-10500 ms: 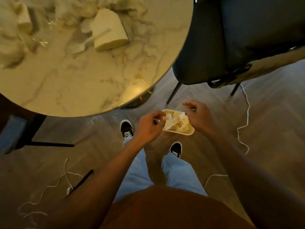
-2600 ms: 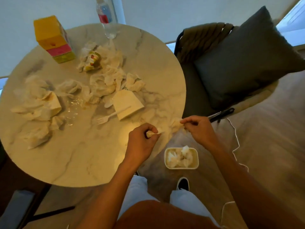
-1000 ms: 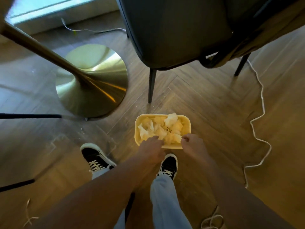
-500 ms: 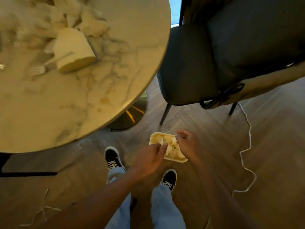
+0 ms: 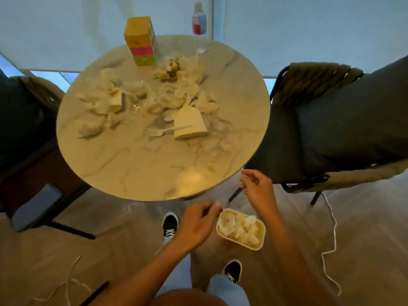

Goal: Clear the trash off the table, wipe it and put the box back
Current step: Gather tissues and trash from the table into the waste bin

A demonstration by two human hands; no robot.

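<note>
Both hands have come up from the tray [image 5: 260, 245] on the floor at 5 o'clock: the left hand [image 5: 196, 225] and right hand [image 5: 257, 189] hang loosely curled and hold nothing. That load is dropped. Farther, at 12 o'clock, much crumpled paper [image 5: 95, 107], a fork [image 5: 163, 131] and the colourful box [image 5: 141, 40] remain on the table [image 5: 123, 171], so I think clearing continues.

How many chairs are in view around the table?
2: one dark-cushioned chair on the right of the round table, another chair at the left edge, mostly cropped. Others may sit outside the frame.
</note>
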